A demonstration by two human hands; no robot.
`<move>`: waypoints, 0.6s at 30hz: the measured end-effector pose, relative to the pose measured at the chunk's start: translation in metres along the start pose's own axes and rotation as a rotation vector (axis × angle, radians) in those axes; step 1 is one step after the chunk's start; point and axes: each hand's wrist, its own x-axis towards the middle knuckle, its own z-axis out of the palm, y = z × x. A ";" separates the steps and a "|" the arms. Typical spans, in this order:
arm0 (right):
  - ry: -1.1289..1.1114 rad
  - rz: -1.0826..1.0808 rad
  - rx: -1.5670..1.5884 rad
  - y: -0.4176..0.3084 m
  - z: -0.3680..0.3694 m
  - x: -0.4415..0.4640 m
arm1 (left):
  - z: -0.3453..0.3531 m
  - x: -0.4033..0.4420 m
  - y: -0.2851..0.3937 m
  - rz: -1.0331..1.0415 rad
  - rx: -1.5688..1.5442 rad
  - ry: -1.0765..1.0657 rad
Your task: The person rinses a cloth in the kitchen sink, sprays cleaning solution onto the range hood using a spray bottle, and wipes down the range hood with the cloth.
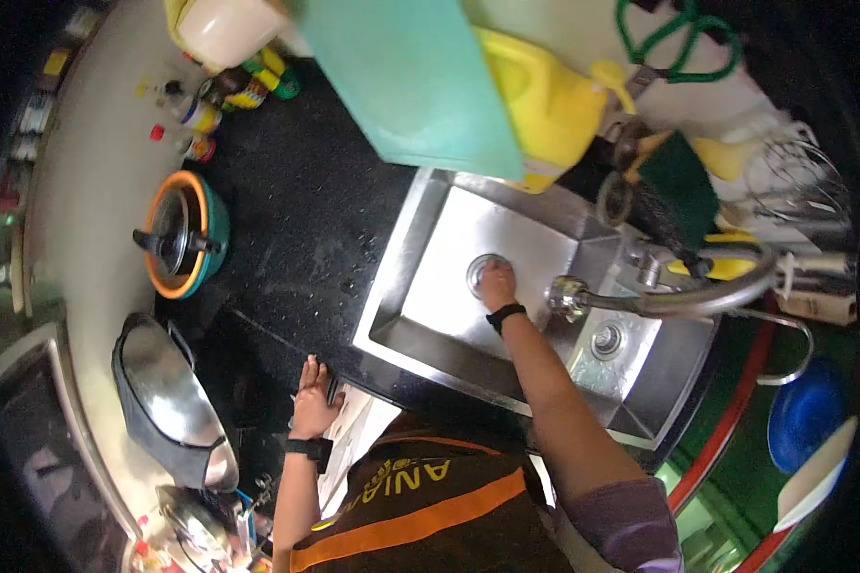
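Right hand (496, 284) in sink (438, 272), at drain strainer (474, 276); cannot tell if gripping. Left hand (316, 406) open, outstretched at desk (287, 215) edge. Smooth metal could make right hand slip.

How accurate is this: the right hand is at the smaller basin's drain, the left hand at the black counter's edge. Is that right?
Not quite: the head view shows the right hand at the drain of the larger basin, not the smaller basin. The left hand is at the edge of the black counter.
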 end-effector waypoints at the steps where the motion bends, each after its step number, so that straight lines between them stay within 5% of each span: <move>1: -0.083 -0.282 0.004 -0.024 -0.072 -0.022 | -0.003 0.000 0.002 -0.008 -0.007 -0.004; 4: -0.011 0.031 0.719 -0.038 -0.186 -0.069 | -0.001 -0.002 -0.002 0.004 -0.045 0.004; 6: 0.436 0.147 0.522 -0.024 -0.255 -0.113 | 0.000 -0.003 -0.007 0.045 -0.052 0.012; 7: 0.697 0.013 0.598 0.017 -0.251 -0.112 | -0.001 -0.004 -0.006 0.038 -0.060 0.006; 10: 1.155 0.220 0.739 0.090 -0.306 -0.106 | -0.002 -0.005 -0.010 0.043 -0.062 -0.002; 11: 1.171 0.214 0.740 0.105 -0.322 -0.099 | -0.001 -0.005 -0.013 0.043 -0.049 -0.015; 13: 0.708 0.218 1.447 0.127 -0.340 -0.083 | 0.002 -0.007 -0.017 0.064 -0.022 -0.009; 14: 0.719 0.198 1.451 0.129 -0.339 -0.076 | 0.003 -0.005 -0.018 0.073 0.010 -0.012; 18: 0.741 0.048 0.361 0.101 -0.337 -0.077 | 0.003 -0.007 -0.020 0.069 -0.040 -0.008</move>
